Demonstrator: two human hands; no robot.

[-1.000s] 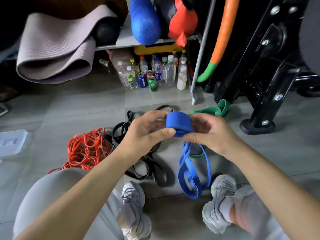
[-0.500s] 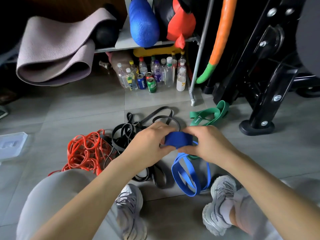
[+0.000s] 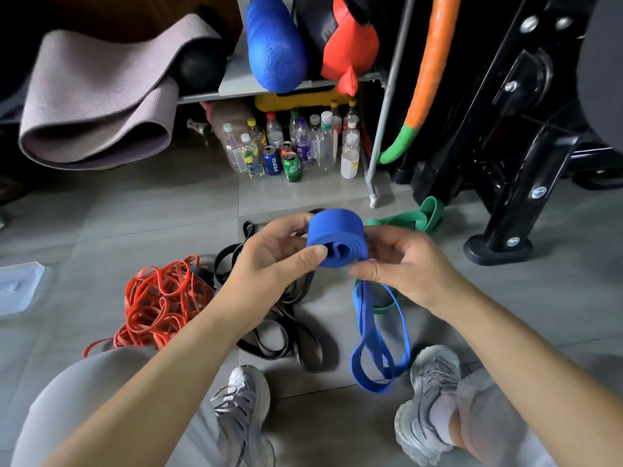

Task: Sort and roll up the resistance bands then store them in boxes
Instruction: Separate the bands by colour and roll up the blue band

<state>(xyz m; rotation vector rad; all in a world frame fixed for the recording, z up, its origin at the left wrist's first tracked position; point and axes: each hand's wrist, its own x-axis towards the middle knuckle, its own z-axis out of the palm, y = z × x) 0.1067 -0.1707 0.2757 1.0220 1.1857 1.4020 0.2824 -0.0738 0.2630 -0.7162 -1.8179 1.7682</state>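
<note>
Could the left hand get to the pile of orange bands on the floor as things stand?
Probably yes: the orange bands lie uncovered on the floor below the left hand, nothing between. But it grips the blue roll and must let go first.

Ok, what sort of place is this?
Most likely a home gym or its storage corner: there is a folded exercise mat, a blue foam roller, a black machine frame, and resistance bands lying on the tiled floor.

Home gym: exercise mat (image 3: 97,96), weight rack (image 3: 526,136).
</note>
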